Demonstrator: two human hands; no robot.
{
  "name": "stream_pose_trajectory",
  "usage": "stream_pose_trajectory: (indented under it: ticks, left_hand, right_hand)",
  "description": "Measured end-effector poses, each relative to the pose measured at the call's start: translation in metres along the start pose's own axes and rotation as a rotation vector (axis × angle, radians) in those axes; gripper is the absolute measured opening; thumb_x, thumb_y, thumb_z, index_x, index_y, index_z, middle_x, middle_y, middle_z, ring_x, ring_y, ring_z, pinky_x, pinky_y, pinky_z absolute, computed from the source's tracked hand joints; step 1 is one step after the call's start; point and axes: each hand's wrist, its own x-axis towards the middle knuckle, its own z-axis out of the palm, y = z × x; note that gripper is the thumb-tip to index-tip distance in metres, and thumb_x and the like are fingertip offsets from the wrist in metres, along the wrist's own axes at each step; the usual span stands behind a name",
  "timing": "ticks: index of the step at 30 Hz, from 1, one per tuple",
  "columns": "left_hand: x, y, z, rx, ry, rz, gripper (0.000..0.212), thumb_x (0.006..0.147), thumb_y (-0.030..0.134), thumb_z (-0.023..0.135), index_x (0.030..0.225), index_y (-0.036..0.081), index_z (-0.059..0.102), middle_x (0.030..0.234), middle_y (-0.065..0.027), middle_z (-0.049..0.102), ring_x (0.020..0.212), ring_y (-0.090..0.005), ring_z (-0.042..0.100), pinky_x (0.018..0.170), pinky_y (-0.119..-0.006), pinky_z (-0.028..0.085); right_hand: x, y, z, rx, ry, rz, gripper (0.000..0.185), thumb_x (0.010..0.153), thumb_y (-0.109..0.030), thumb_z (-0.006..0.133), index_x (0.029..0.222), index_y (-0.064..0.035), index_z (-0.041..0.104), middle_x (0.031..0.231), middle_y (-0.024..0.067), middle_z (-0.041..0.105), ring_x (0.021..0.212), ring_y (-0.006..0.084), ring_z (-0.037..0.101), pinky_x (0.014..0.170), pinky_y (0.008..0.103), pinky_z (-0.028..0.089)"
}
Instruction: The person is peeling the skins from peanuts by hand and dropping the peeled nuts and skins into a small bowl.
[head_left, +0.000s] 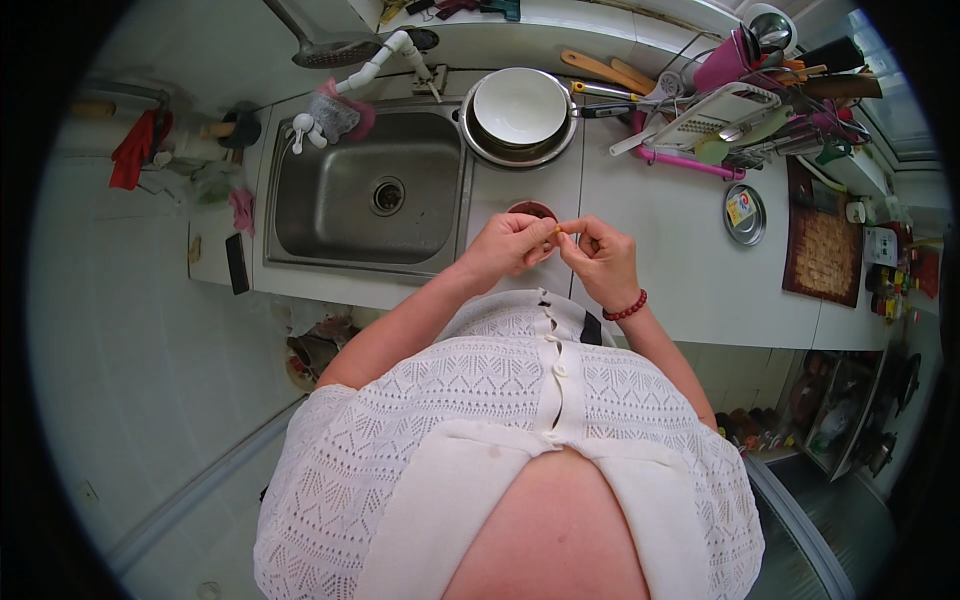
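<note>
Both of my hands meet over the counter, just right of the sink. Pinched at the fingertips between them is a small orange-yellow piece (557, 231), too small to identify. My left hand (510, 244) grips it from the left with thumb and index finger. On the other side, my right hand (602, 253) pinches it too, its remaining fingers curled in. A reddish small bowl (531, 207) sits beneath and behind my left hand, which covers much of it. Its contents look dark and cannot be made out.
Left of my hands is a steel sink (364, 187) with a white faucet (386, 56). Behind them, a white bowl (521, 105) rests in a metal pan (480, 146). A utensil rack (690, 161), small metal dish (752, 232) and cutting board (821, 240) stand right. A phone (237, 262) lies far left.
</note>
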Motion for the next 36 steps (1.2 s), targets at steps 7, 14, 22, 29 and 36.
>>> stream_pose_trajectory:
  ticks: [7,14,22,29,36]
  left_hand:
    - [0.002,0.003,-0.011,-0.229,-0.186,-0.174,0.031,0.094,0.031,0.044,0.08,0.006,0.056,0.058,0.004,0.046,0.044,-0.002,0.028,0.038,-0.018,0.02]
    - [0.006,-0.01,-0.014,-0.338,-0.094,-0.123,0.029,0.095,0.03,0.043,0.085,0.005,0.054,0.058,0.0042,0.044,0.044,-0.0018,0.026,0.039,-0.018,0.019]
    - [0.009,-0.01,-0.014,-0.061,0.005,-0.068,0.028,0.095,0.031,0.046,0.084,0.006,0.055,0.058,0.006,0.041,0.045,-0.0019,0.026,0.041,-0.018,0.021]
    - [0.029,-0.033,-0.04,0.175,0.143,0.111,0.028,0.09,0.029,0.052,0.075,0.006,0.061,0.061,-0.0003,0.053,0.055,-0.0064,0.045,0.047,-0.023,0.033]
    - [0.06,-0.086,-0.045,1.471,0.145,0.157,0.012,0.076,0.023,0.058,0.08,0.016,0.067,0.076,-0.0076,0.065,0.072,-0.0257,0.063,0.064,-0.04,0.048]
  right_hand:
    - [0.003,0.006,0.003,0.295,-0.011,0.135,0.011,0.081,-0.011,0.062,0.079,0.0003,0.061,0.054,-0.0021,0.05,0.051,0.0023,0.043,0.046,0.0209,0.035]
    - [0.006,0.029,-0.01,-0.338,-0.074,0.146,0.023,0.084,-0.021,0.06,0.1,-0.0056,0.063,0.06,0.0053,0.059,0.052,0.0135,0.056,0.05,0.0293,0.043]
    - [0.011,0.026,0.007,0.01,-0.146,0.101,0.023,0.085,-0.02,0.059,0.102,-0.0052,0.062,0.059,0.0032,0.056,0.054,0.0094,0.054,0.051,0.0257,0.043]
    - [0.016,0.043,0.005,0.95,-0.144,0.512,0.02,0.092,-0.02,0.045,0.081,-0.0045,0.052,0.063,-0.001,0.045,0.05,0.0047,0.036,0.045,0.0199,0.029]
    - [0.011,0.061,-0.007,1.145,-0.148,0.628,0.033,0.094,-0.029,0.041,0.068,-0.0091,0.044,0.059,0.0,0.04,0.047,0.0069,0.03,0.042,0.0211,0.027]
